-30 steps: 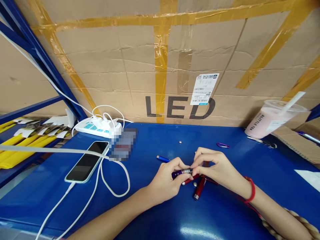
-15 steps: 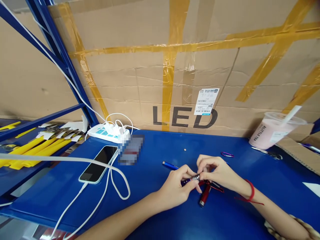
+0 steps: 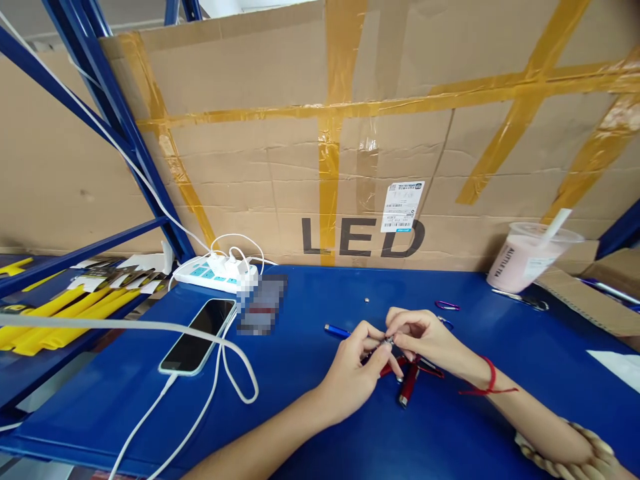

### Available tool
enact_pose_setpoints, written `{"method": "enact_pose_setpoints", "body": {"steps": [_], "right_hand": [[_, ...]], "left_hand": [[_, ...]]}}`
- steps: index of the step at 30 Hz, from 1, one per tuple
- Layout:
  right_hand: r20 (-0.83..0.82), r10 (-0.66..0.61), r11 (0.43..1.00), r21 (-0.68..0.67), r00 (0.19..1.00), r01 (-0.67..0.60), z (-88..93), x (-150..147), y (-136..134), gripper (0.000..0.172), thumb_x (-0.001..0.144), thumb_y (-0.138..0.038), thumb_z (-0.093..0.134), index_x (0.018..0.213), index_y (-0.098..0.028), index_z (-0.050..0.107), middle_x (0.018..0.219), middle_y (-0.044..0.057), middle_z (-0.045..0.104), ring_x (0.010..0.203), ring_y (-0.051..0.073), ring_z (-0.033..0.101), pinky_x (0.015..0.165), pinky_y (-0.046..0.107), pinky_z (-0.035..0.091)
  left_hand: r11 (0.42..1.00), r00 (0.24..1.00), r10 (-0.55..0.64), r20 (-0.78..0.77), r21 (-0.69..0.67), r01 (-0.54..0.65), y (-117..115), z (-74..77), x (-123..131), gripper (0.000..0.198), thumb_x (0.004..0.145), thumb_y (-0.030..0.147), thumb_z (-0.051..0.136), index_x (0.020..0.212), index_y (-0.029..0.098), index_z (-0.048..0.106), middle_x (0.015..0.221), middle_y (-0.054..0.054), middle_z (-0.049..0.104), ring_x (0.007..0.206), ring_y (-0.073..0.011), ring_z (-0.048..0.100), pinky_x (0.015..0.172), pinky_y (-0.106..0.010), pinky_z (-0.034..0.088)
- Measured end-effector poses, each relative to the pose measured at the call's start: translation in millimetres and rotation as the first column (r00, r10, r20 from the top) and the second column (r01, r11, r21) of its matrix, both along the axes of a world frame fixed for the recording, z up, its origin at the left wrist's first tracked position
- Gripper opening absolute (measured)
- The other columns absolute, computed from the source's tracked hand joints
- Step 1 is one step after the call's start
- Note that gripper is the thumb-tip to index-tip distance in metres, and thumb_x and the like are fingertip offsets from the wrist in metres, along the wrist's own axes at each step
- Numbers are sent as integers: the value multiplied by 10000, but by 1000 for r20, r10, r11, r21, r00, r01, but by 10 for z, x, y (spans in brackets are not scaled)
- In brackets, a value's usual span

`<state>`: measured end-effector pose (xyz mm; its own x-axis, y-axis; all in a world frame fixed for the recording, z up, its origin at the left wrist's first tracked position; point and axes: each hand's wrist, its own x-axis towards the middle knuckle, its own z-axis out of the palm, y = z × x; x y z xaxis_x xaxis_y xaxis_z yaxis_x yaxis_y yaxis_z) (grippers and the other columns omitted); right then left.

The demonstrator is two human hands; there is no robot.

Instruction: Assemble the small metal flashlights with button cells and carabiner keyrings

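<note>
My left hand [image 3: 356,365] and my right hand [image 3: 420,337] meet over the blue table [image 3: 310,427], both pinched on a small purple pen light [image 3: 376,348] with a silver end. My left fingers wrap its barrel; my right fingertips pinch the silver tip. Red pen lights [image 3: 409,387] lie on the table just under and in front of my hands. A blue pen light [image 3: 337,330] lies a little to the left of my left hand. A red string circles my right wrist.
A phone [image 3: 198,335] on a white cable lies at left, near a white power strip [image 3: 215,275]. A small round cell [image 3: 367,301] and a purple clip [image 3: 447,306] lie beyond my hands. A pink drink cup [image 3: 528,258] stands at right. A taped cardboard box [image 3: 350,153] walls the back.
The camera has tilted up and shifted, showing more of the box. My hands have stayed joined on the purple pen light, with my fingers shifting slightly at its silver end.
</note>
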<state>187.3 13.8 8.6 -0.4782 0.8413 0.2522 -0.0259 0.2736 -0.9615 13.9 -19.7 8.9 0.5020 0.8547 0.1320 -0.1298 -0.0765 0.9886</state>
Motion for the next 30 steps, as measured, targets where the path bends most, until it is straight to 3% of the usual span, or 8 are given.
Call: {"method": "enact_pose_setpoints", "body": {"steps": [7, 14, 21, 30], "right_hand": [[10, -68, 997, 23, 998, 68, 52, -26, -38, 155, 755, -318, 687, 742, -164, 668, 716, -16, 512, 417, 23, 486, 383, 155, 392], [77, -146, 985, 103, 986, 138, 72, -26, -79, 152, 752, -312, 687, 736, -162, 675, 758, 17, 573, 442, 52, 541, 415, 180, 461], [12, -344, 911, 246, 939, 330, 87, 25, -81, 88, 765, -267, 676, 762, -180, 690, 798, 36, 635, 430, 55, 543, 402, 186, 471], [91, -255, 938, 264, 963, 223, 114, 51, -90, 79, 758, -209, 673, 687, -190, 704, 740, 21, 638, 450, 67, 562, 421, 185, 494]], "left_hand": [[1000, 999, 21, -26, -18, -21, 30, 6, -4, 313, 873, 494, 439, 889, 181, 439, 668, 12, 574, 465, -68, 375, 501, -212, 310], [980, 971, 149, -186, 156, -121, 61, 21, -57, 114, 883, 302, 463, 919, 198, 493, 616, 54, 496, 600, -107, 487, 601, -224, 360], [968, 949, 184, -257, 213, -130, 154, 8, -86, 153, 899, 283, 428, 939, 183, 535, 640, 39, 524, 649, -119, 516, 605, -223, 361], [985, 960, 139, -245, 131, -109, 145, 48, -111, 72, 838, 229, 536, 798, 188, 493, 750, 16, 619, 737, -125, 611, 647, -205, 454]]}}
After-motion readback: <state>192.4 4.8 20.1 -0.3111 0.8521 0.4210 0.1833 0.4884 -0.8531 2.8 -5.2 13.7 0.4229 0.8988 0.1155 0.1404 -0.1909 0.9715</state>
